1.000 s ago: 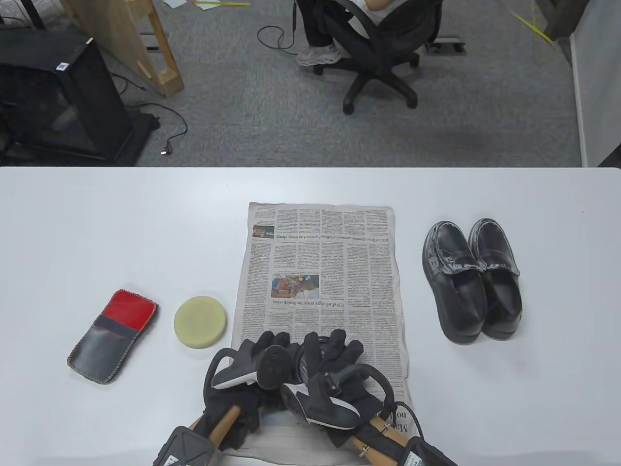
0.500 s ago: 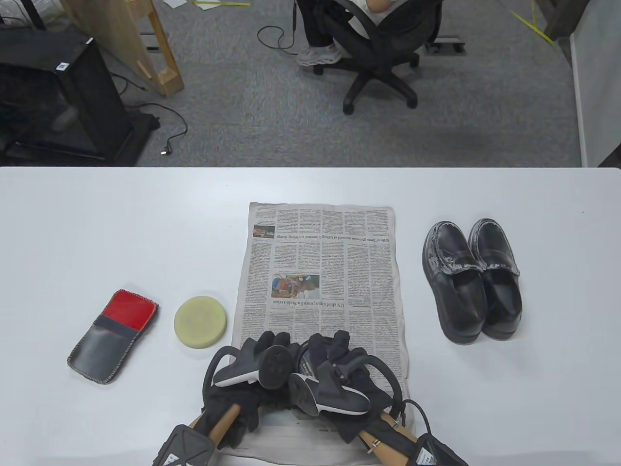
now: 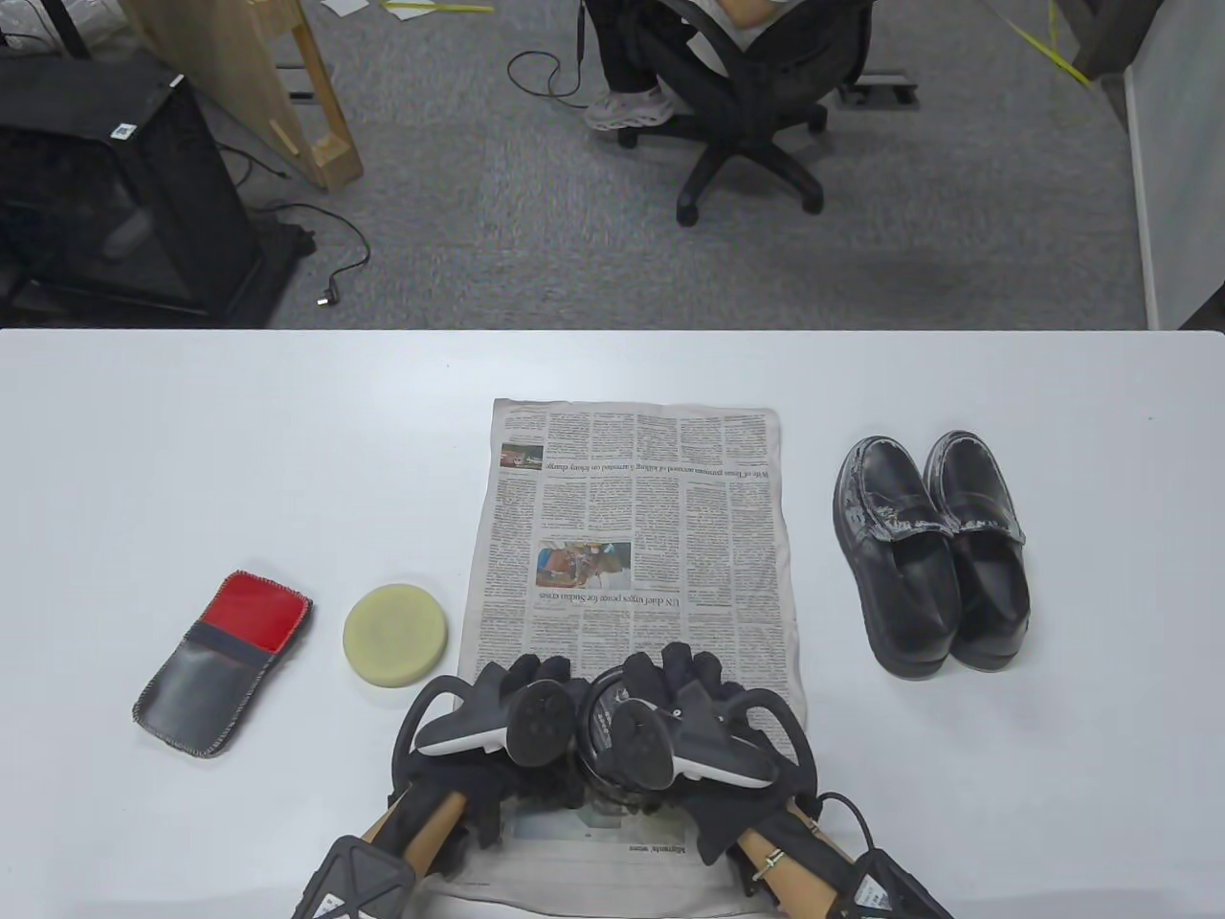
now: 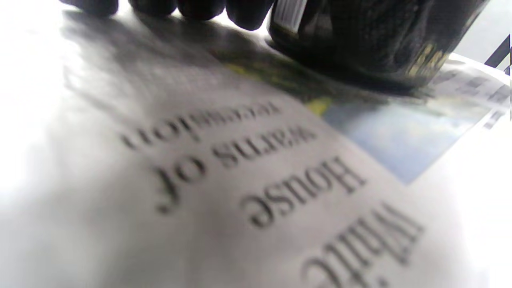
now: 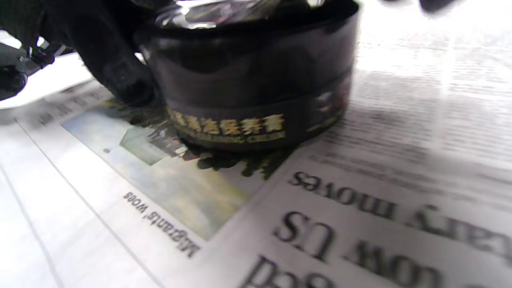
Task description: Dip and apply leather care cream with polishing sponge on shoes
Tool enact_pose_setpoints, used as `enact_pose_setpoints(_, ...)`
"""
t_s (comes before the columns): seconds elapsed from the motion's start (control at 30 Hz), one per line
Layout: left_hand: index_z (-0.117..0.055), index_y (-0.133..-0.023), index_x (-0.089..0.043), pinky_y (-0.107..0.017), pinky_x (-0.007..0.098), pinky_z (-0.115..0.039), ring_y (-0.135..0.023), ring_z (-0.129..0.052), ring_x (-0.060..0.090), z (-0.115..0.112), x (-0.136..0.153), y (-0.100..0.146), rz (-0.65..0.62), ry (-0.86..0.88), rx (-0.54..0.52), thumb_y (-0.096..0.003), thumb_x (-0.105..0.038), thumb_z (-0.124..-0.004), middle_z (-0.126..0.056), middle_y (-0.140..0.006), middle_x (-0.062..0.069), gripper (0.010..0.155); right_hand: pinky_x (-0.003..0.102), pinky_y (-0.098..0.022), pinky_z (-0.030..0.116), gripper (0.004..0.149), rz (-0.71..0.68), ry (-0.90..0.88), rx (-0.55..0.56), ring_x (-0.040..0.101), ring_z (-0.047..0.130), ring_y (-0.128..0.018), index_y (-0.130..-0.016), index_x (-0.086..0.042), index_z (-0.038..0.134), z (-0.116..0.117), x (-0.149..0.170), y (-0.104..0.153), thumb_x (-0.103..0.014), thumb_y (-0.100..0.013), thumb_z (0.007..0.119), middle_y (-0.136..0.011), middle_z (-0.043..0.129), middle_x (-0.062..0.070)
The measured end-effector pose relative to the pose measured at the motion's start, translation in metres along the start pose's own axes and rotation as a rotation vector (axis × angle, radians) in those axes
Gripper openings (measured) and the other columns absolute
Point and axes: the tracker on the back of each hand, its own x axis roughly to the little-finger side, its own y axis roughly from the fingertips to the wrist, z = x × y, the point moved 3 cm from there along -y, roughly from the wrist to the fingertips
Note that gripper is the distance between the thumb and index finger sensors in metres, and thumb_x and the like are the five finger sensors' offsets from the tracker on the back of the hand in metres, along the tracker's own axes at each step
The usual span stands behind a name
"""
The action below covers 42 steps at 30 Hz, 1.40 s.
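1. Now both hands meet at a black cream jar on the newspaper — left hand and right hand each grip it with curled fingers.
2. Sponge lies left of the paper; shoes sit right — both on the counter.

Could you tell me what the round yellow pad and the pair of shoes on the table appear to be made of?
Polishing sponge: likely foam, matte pale yellow, with a soft, faintly porous-looking face and a thick rounded edge.
Shoes: likely black leather or a look-alike, smooth with a dull sheen; whitish scuffs or residue at the toes and straps.
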Motion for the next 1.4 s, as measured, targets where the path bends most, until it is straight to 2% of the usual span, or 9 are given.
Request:
enact_pose_setpoints(0.13, -0.038, -0.121, -0.006, -0.071, 0.07, -0.05, -0.106, -0.041, 0.057, 0.025, 0.014, 0.021, 0.068, 0.021, -0.102, -0.0469, -0.061, -0.074, -0.034, -0.124, 0.031, 0.099, 0.063, -0.073, 0.039, 0.088, 0.052, 0.093, 0.264, 0.058, 0.03, -0.107, -0.12, -0.006, 0.025, -0.013, 0.037, 0.03, -0.063, -0.056, 0.046, -0.12, 0.026, 0.03)
enact_pose_setpoints(0.3, -0.026, -0.121, 0.0, -0.066, 0.075, -0.054, -0.102, -0.041, 0.066, 0.047, -0.024, 0.032, -0.035, 0.094, -0.292, -0.0483, -0.071, -0.066, -0.027, -0.122, 0.041, 0.11, 0.06, -0.073, 0.04, 0.087, 0.065, -0.028, 0.281, 0.054, 0.034, -0.108, -0.119, -0.007, 0.026, 0.005, 0.069, 0.042, -0.063, -0.056, 0.047, -0.121, 0.029, 0.028)
enact_pose_setpoints(0.43, -0.005, -0.119, 0.002, -0.059, 0.081, -0.06, -0.094, -0.033, 0.078, 0.029, -0.084, 0.0, -0.045, -0.155, -0.075, -0.0472, -0.08, -0.056, -0.011, -0.117, 0.05, 0.12, 0.063, -0.073, 0.041, 0.087, 0.114, -0.038, 0.289, 0.057, 0.034, -0.107, -0.119, -0.006, 0.027, 0.009, 0.083, 0.041, -0.062, -0.056, 0.048, -0.12, 0.029, 0.029)
enact_pose_setpoints(0.57, 0.004, -0.114, 0.004, -0.054, 0.083, -0.065, -0.089, -0.035, 0.084, 0.016, -0.104, -0.029, 0.037, -0.334, 0.057, -0.0454, -0.081, -0.058, -0.007, -0.111, 0.058, 0.125, 0.067, -0.072, 0.044, 0.087, 0.109, -0.036, 0.332, 0.059, 0.036, -0.106, -0.119, -0.007, 0.027, 0.004, 0.084, 0.048, -0.062, -0.056, 0.049, -0.12, 0.031, 0.03)
enact_pose_setpoints(0.87, -0.006, -0.118, 0.003, -0.059, 0.084, -0.057, -0.085, -0.051, 0.084, 0.021, -0.101, -0.038, 0.007, -0.254, -0.079, -0.0487, -0.074, -0.071, -0.022, -0.107, 0.065, 0.123, 0.069, -0.072, 0.045, 0.087, 0.105, -0.017, 0.363, 0.059, 0.038, -0.107, -0.119, -0.008, 0.028, 0.001, 0.083, 0.05, -0.062, -0.055, 0.049, -0.121, 0.034, 0.028)
enact_pose_setpoints(0.97, -0.008, -0.119, 0.004, -0.059, 0.085, -0.056, -0.085, -0.05, 0.084, 0.037, -0.083, -0.038, -0.008, -0.15, -0.103, -0.048, -0.075, -0.071, -0.025, -0.105, 0.066, 0.123, 0.069, -0.072, 0.045, 0.087, 0.108, 0.003, 0.374, 0.059, 0.037, -0.107, -0.12, -0.008, 0.027, 0.0, 0.083, 0.051, -0.062, -0.055, 0.049, -0.121, 0.032, 0.029)
enact_pose_setpoints(1.1, -0.009, -0.119, 0.004, -0.058, 0.085, -0.055, -0.085, -0.05, 0.084, 0.078, -0.031, -0.016, 0.077, -0.019, -0.254, -0.0485, -0.075, -0.071, -0.027, -0.105, 0.067, 0.123, 0.069, -0.072, 0.044, 0.087, 0.131, 0.019, 0.379, 0.059, 0.036, -0.107, -0.119, -0.008, 0.026, 0.001, 0.085, 0.051, -0.062, -0.055, 0.05, -0.121, 0.032, 0.029)
enact_pose_setpoints(1.23, -0.01, -0.12, 0.002, -0.061, 0.085, -0.054, -0.087, -0.048, 0.084, 0.117, 0.051, 0.012, 0.359, -0.047, -0.378, -0.0479, -0.074, -0.072, -0.026, -0.107, 0.066, 0.122, 0.069, -0.072, 0.045, 0.087, 0.176, 0.035, 0.358, 0.059, 0.037, -0.107, -0.119, -0.008, 0.027, 0.005, 0.09, 0.047, -0.062, -0.055, 0.05, -0.121, 0.032, 0.029)
enact_pose_setpoints(1.4, -0.011, -0.121, -0.002, -0.064, 0.084, -0.053, -0.09, -0.047, 0.081, 0.124, 0.15, 0.028, 0.682, -0.009, -0.444, -0.0468, -0.075, -0.073, -0.025, -0.11, 0.062, 0.122, 0.069, -0.072, 0.045, 0.086, 0.227, 0.055, 0.335, 0.059, 0.037, -0.107, -0.119, -0.008, 0.027, 0.01, 0.096, 0.042, -0.061, -0.055, 0.05, -0.12, 0.032, 0.029)
